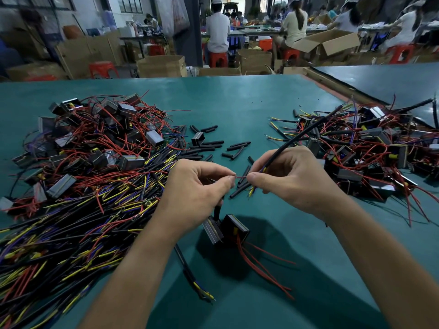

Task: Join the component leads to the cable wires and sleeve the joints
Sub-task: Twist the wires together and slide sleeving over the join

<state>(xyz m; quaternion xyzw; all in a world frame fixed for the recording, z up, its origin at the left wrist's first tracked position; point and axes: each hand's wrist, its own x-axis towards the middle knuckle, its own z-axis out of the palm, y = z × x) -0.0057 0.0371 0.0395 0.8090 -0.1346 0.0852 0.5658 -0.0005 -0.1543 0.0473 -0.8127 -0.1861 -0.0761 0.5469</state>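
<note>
My left hand (197, 193) pinches the end of a red component lead (240, 176) between thumb and forefinger. My right hand (292, 179) pinches the other end of that short stretch, together with the wires of a black cable (306, 131) that runs up and right from it. Yellow and blue cable wires (251, 191) stick out below my right fingers. The black component (225, 230) hangs below my left hand just above the table, its red leads (263, 267) trailing toward me. Black sleeves (238, 189) lie under the joint.
A heap of components with red leads and black cables (90, 162) fills the left of the green table (237, 100). Another heap of joined pieces (370, 148) lies at the right. Loose black sleeves (213, 143) are scattered between them. People sit at benches behind.
</note>
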